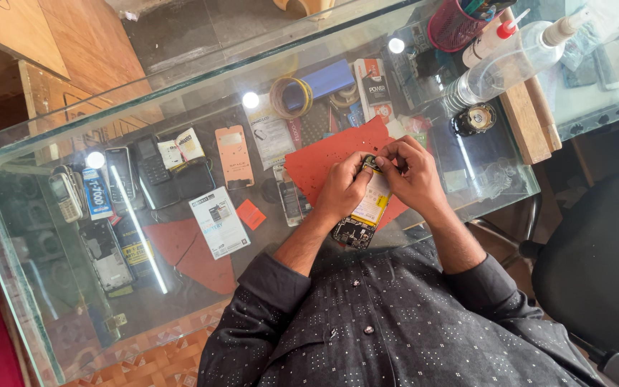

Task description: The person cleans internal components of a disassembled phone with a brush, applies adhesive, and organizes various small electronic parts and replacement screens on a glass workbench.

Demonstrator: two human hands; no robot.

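Note:
An opened mobile phone (367, 211), with a yellow battery and a dark circuit board showing, lies on a red mat (317, 161) on the glass counter. My left hand (342, 190) grips the phone's upper left edge. My right hand (410, 168) pinches at the phone's top end with thumb and forefinger. The fingertips of both hands meet over the phone's top, and what lies between them is hidden.
The glass counter (59, 154) shows old phones (120, 175), batteries, tape rolls (289, 97) and phone parts beneath it. A clear spray bottle (510, 61), a red pen cup (453, 25) and a wooden block (524, 122) stand at the far right. A black chair (596, 258) sits to my right.

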